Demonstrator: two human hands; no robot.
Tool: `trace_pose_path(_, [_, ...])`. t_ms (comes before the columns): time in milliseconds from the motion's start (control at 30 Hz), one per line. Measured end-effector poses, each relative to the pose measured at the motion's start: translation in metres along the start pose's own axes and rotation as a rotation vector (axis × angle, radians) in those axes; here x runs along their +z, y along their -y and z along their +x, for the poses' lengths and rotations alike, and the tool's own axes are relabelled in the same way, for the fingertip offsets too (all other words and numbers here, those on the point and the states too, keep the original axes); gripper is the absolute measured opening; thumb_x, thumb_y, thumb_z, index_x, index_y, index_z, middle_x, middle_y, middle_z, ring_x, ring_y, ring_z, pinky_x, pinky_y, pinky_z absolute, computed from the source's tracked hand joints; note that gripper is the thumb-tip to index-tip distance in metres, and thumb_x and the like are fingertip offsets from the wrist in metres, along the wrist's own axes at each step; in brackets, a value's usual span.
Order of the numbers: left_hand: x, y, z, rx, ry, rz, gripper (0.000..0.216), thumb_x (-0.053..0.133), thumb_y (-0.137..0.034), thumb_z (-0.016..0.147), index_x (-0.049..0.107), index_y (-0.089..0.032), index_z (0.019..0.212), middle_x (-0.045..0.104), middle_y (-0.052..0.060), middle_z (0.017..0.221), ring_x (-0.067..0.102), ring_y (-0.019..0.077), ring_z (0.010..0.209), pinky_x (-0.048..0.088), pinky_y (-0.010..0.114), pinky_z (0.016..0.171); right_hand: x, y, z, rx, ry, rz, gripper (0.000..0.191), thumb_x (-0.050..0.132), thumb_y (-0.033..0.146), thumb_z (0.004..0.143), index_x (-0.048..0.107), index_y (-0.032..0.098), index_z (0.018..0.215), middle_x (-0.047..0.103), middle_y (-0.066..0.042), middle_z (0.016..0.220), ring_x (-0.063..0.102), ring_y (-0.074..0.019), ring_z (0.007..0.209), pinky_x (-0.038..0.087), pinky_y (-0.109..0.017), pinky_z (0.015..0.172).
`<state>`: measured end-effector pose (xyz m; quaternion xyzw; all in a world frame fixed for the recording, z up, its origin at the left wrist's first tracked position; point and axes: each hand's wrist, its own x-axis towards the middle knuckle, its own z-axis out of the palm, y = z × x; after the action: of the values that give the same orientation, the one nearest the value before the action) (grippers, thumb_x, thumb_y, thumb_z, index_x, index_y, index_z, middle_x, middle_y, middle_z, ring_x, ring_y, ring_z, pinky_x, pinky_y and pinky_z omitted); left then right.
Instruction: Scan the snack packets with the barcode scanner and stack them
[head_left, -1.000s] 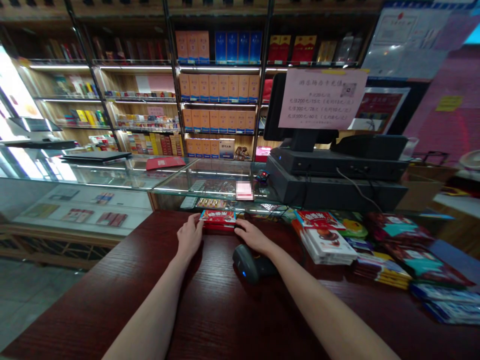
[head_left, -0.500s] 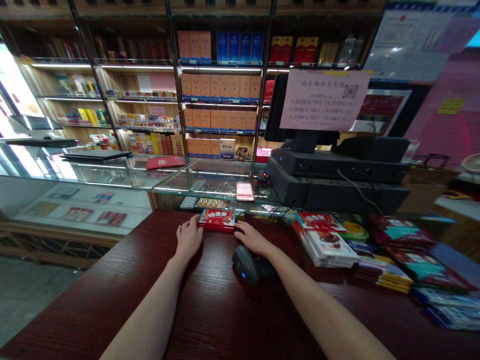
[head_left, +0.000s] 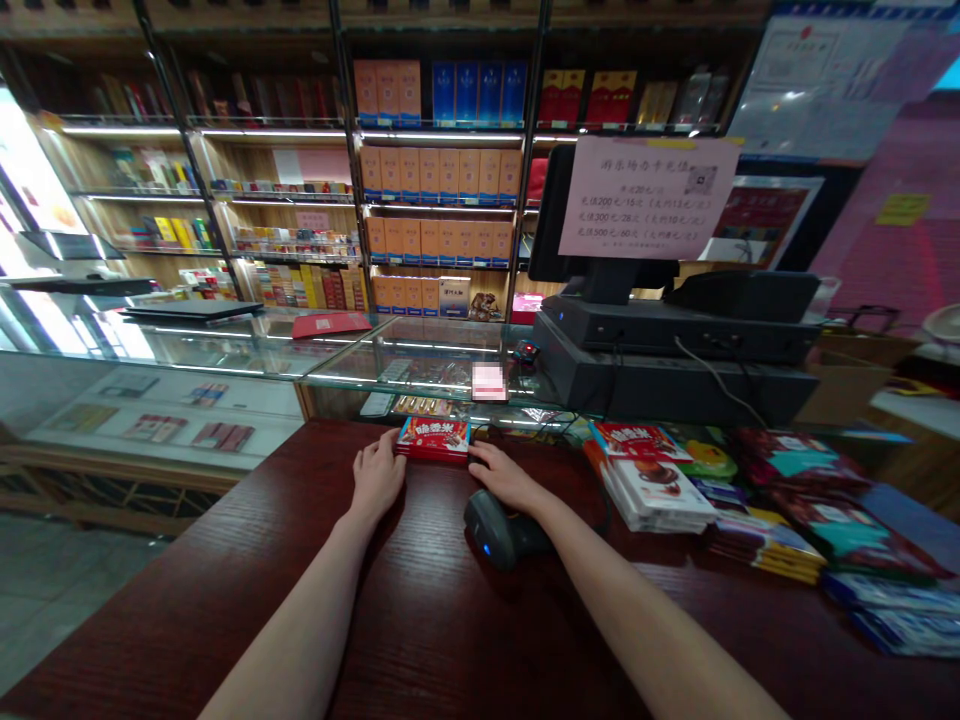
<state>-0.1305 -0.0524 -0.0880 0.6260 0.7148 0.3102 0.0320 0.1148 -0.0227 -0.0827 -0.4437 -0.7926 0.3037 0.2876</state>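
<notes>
A small stack of flat red snack packets (head_left: 433, 440) with white lettering lies at the far edge of the dark wooden counter. My left hand (head_left: 379, 475) is at its left end, thumb and forefinger against the side, the other fingers bent on the wood. At the opposite end my right hand (head_left: 506, 477) has its fingertips against the packets. Between them the two hands hold the stack flat on the counter. A black barcode scanner (head_left: 491, 530) with a blue light lies just below my right hand, partly covered by my forearm.
To the right lie a pile of white boxes topped by a red packet (head_left: 637, 442), yellow-brown packets (head_left: 765, 545), teal-and-brown bags (head_left: 840, 530) and blue-white packets (head_left: 900, 610). A glass display case (head_left: 420, 350) and a black cash register (head_left: 675, 350) stand behind the counter edge.
</notes>
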Motion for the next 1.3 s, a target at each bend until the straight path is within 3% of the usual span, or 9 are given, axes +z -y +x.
trace_pose_path(333, [-0.003, -0.003, -0.001, -0.008, -0.023, 0.015, 0.049, 0.043, -0.019, 0.088, 0.052, -0.018, 0.136, 0.066, 0.014, 0.129, 0.056, 0.0285, 0.125, 0.035, 0.051, 0.111, -0.005, 0.005, -0.003, 0.017, -0.041, 0.005, 0.043, 0.057, 0.022, 0.088, 0.065, 0.017, 0.131, 0.054, -0.014, 0.147, 0.048, -0.0269, 0.139, 0.03, -0.045, 0.12])
trace_pose_path(600, [-0.01, -0.011, -0.005, 0.019, -0.102, 0.027, 0.048, 0.044, -0.016, 0.087, 0.055, -0.019, 0.134, 0.068, 0.012, 0.123, 0.057, 0.0274, 0.121, 0.036, 0.046, 0.111, -0.022, 0.01, -0.022, 0.07, -0.048, -0.044, 0.046, 0.052, 0.023, 0.091, 0.06, 0.01, 0.135, 0.056, -0.017, 0.144, 0.052, -0.0247, 0.135, 0.034, -0.04, 0.118])
trace_pose_path(933, [-0.009, -0.02, -0.013, 0.314, -0.172, -0.064, 0.039, 0.043, -0.014, 0.088, 0.064, -0.022, 0.12, 0.071, 0.007, 0.114, 0.06, 0.0241, 0.113, 0.029, 0.049, 0.115, -0.047, 0.013, -0.048, 0.06, -0.127, -0.097, 0.047, 0.05, 0.018, 0.089, 0.06, 0.01, 0.135, 0.058, -0.016, 0.142, 0.053, -0.0244, 0.133, 0.035, -0.04, 0.117])
trace_pose_path(1300, [-0.009, -0.05, -0.016, 0.567, -0.127, -0.19, 0.033, 0.041, -0.018, 0.092, 0.068, -0.025, 0.11, 0.073, 0.003, 0.111, 0.062, 0.0226, 0.107, 0.039, 0.044, 0.107, -0.085, 0.01, -0.076, -0.019, -0.269, -0.234, 0.045, 0.048, 0.016, 0.09, 0.063, 0.014, 0.132, 0.062, -0.014, 0.138, 0.055, -0.0231, 0.13, 0.037, -0.042, 0.117])
